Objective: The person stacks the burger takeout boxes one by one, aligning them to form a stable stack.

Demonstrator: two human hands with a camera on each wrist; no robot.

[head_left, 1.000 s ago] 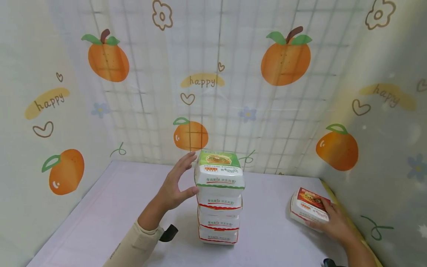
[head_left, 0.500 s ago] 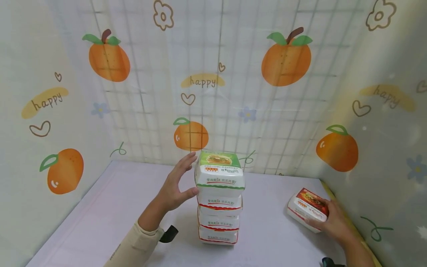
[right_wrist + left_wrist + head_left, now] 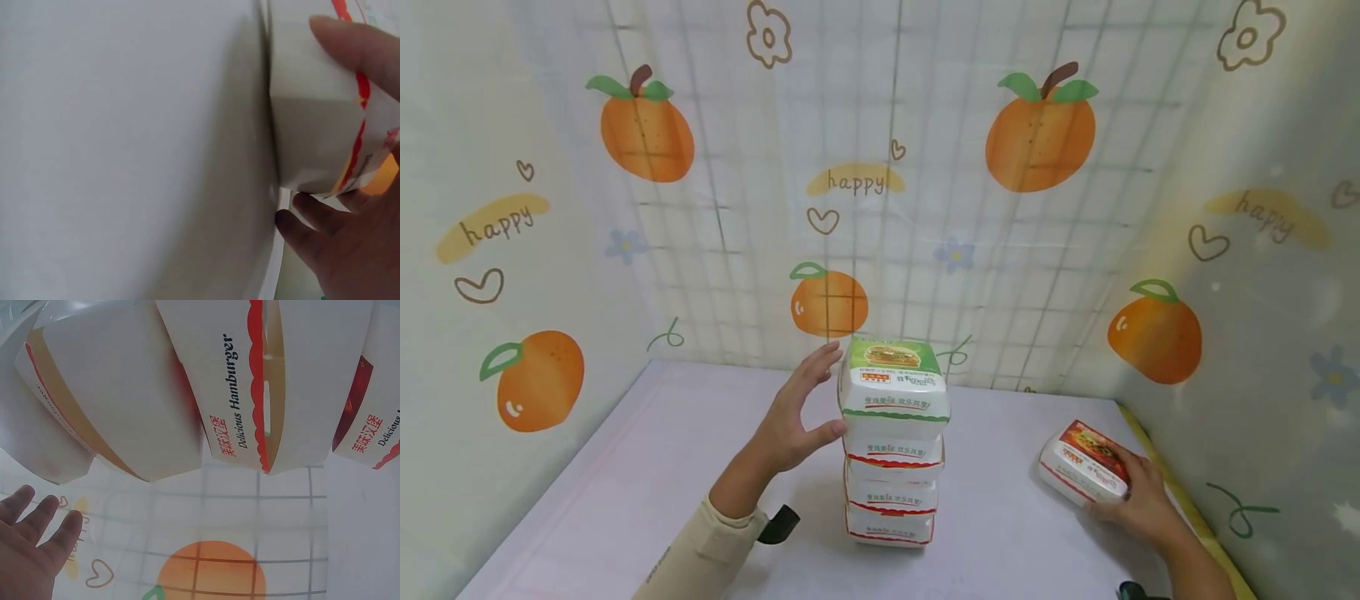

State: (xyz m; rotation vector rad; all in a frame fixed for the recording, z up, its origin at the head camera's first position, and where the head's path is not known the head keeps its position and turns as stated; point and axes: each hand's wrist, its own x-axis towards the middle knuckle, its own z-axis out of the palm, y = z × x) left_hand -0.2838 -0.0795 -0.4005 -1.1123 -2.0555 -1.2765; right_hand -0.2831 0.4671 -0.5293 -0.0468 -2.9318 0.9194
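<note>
A stack of several white hamburger boxes stands in the middle of the table in the head view. Its top box [image 3: 895, 387] has a green lid with a burger picture; the boxes beneath [image 3: 891, 500] have red trim. My left hand [image 3: 793, 417] is at the stack's upper left side, fingers extended and thumb apart. In the left wrist view its fingers [image 3: 61, 540] are clear of the cartons. At the right, my right hand [image 3: 1138, 500] holds a red-topped hamburger box [image 3: 1084, 462], thumb on the near side and fingers around the far side. The right wrist view shows that box [image 3: 319, 137] low against the table.
The table [image 3: 992, 500] has a pale cover, with a yellow strip [image 3: 1142, 425] along its right edge. A printed curtain [image 3: 925, 208] with oranges hangs behind and at both sides. A grid shows through it at the back.
The red-topped hamburger box has shifted slightly left and turned a little, with my right hand moving along with it. My left hand and the stack stay about where they were.
</note>
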